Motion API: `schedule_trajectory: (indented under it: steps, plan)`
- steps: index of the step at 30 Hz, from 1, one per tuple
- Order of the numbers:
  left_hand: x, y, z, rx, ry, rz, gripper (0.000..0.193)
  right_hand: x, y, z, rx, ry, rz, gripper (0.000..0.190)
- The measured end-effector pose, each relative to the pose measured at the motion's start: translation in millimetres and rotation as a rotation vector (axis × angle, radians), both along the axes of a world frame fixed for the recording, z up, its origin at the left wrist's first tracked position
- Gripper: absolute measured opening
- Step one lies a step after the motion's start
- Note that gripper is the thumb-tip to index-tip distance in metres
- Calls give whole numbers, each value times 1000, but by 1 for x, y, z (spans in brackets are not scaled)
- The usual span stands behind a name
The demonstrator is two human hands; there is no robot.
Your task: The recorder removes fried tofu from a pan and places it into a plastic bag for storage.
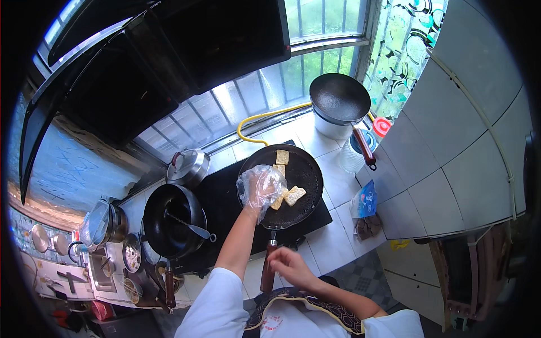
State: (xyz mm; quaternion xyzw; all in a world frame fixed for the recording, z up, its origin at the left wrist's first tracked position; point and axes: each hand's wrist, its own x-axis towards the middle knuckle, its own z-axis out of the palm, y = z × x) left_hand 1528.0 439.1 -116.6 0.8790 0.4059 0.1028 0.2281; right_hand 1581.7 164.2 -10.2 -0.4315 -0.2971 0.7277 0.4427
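Observation:
A black frying pan [306, 186] sits on the dark glass cooktop [224, 186]. In it lie several pale-yellow slabs of food [295, 196] that look like tofu. Over the left part of the pan reaches my left hand [260, 188], wearing a clear plastic glove. Its fingers are close to the slabs, but the crinkled film hides whether they grip one. My right hand [291, 266] is bare, its fingers bent beside the pan's brown handle [269, 264]. Whether they touch the handle is not clear.
Left of the pan, a black wok [167, 224] holds a metal spatula [192, 228]. Behind it stands a lidded steel pot [188, 167]. To the right are another dark pan [340, 99], a glass jar [351, 158] and a blue-white pouch [364, 200]. A range hood [228, 38] overhangs the back.

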Motion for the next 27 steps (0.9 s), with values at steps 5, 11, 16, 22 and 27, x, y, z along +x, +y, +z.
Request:
schedule_trajectory:
  steps: [5,11,16,22,27]
  plan:
    - [-4,-14,-35,407,-252,129,31,-1,79,16,453,-1030,-643,42]
    - [16,-4,-8,59,-137,483,29,-2,140,-38,296,-1019,-669,30]
    - [1,14,-4,135,-1,386,33,-17,138,3,437,-651,-727,14]
    - [3,19,-3,-64,-203,430,39,-8,149,-18,447,-790,-721,16]
    - [14,19,1,-78,-210,402,39,6,145,-24,383,-843,-724,17]
